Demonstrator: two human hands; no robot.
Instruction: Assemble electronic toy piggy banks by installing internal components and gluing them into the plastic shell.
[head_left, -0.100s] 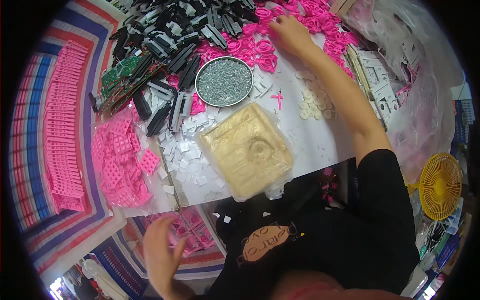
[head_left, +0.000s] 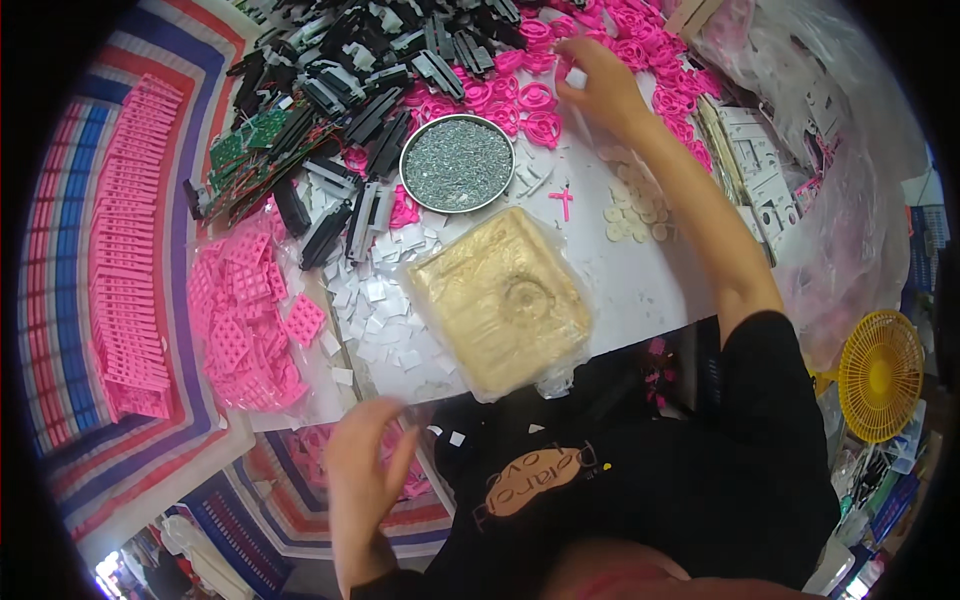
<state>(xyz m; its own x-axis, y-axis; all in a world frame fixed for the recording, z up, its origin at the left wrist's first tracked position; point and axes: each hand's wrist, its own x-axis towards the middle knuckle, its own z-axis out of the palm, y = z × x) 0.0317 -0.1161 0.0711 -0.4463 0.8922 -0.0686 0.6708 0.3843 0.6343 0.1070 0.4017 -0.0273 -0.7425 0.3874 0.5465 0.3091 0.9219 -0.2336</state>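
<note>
Workbench seen from above, places given relative to the round metal dish (head_left: 459,210) of small screws (head_left: 457,160). The right hand (head_left: 602,90) lies beyond and to the right of the dish, fingers curled over the near edge of the pink looped parts (head_left: 540,97), which spread along the dish's far right side; a white patch shows between thumb and fingers, but whether anything is grasped cannot be told. The left hand (head_left: 368,470), slightly blurred, is well nearer the wearer than the dish, fingers parted and holding nothing. As for progress, components appear loose and sorted by kind, and no completed assembly can be identified: black-and-grey parts (head_left: 437,75) heap beyond the dish, white squares (head_left: 385,315) scatter on its near left, and cream discs (head_left: 635,210) gather to its right. A tan slab (head_left: 505,300) in clear film lies directly nearer than the dish, with no part seen on it. Writing: dark lettering crosses a brown oval on the black shirt (head_left: 680,470), nearer still; no label is legible on the loose parts.
</note>
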